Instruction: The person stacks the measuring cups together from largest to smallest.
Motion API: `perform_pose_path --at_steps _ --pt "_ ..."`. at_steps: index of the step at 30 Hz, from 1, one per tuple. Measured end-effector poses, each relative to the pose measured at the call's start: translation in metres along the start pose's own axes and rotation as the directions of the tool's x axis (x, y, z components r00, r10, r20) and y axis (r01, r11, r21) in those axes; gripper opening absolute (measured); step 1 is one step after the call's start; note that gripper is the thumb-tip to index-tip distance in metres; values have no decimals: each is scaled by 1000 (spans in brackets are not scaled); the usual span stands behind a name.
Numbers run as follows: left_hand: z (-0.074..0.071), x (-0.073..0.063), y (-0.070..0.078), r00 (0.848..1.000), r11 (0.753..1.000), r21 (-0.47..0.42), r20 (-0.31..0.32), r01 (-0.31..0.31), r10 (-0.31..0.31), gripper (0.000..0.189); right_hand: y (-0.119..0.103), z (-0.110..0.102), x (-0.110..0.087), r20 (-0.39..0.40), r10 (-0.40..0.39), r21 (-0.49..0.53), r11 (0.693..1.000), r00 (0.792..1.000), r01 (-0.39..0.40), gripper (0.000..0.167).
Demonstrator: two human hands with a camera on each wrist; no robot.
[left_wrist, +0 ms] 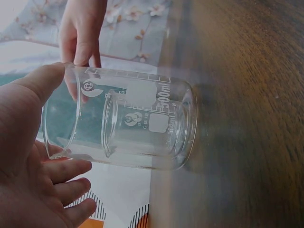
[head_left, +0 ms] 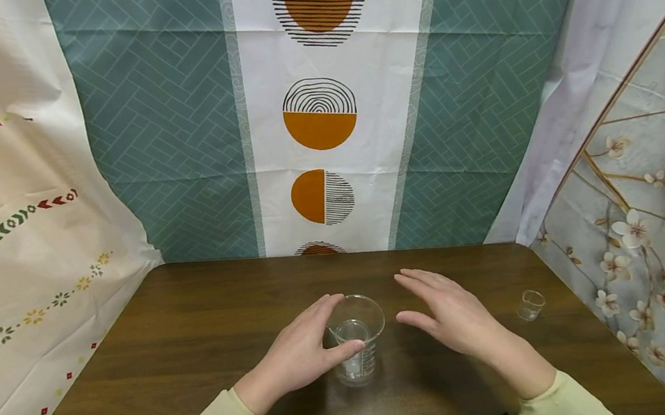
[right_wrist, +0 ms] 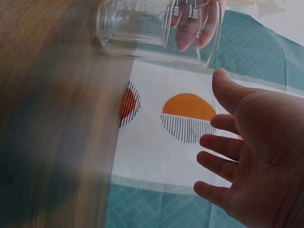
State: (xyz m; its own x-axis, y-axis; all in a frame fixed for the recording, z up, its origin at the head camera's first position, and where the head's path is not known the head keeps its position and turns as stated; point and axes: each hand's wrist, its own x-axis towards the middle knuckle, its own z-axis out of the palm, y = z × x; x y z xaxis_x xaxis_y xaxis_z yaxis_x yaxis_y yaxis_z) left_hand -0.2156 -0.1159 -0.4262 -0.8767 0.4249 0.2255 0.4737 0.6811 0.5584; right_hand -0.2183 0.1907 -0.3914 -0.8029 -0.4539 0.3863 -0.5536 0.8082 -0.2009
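A large clear glass beaker [head_left: 372, 353] marked 500 ml stands upright on the table, with a smaller glass beaker [left_wrist: 142, 124] nested inside it. My left hand [head_left: 301, 353] holds the large beaker near its rim, the thumb on the near side and the fingers round the far side. In the left wrist view the other fingers spread loosely below the rim. My right hand [head_left: 452, 314] hovers to the right of the beakers, fingers apart and holding nothing. Farther right, a tiny glass beaker [head_left: 531, 306] stands on the table.
The dark wooden table [head_left: 140, 373] ends at a hanging cloth [head_left: 174, 151] at the back. A cream patterned cloth [head_left: 30, 261] hangs along the left side, and a floral cloth [head_left: 651, 278] along the right.
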Motion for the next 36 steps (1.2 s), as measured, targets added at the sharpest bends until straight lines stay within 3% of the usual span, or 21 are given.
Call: perform_pose_path --at_steps 36 --pt "0 -1 2 1000 1000 6 -9 -2 2 94 35 -14 -17 -17 65 -38 997 998 -65 69"
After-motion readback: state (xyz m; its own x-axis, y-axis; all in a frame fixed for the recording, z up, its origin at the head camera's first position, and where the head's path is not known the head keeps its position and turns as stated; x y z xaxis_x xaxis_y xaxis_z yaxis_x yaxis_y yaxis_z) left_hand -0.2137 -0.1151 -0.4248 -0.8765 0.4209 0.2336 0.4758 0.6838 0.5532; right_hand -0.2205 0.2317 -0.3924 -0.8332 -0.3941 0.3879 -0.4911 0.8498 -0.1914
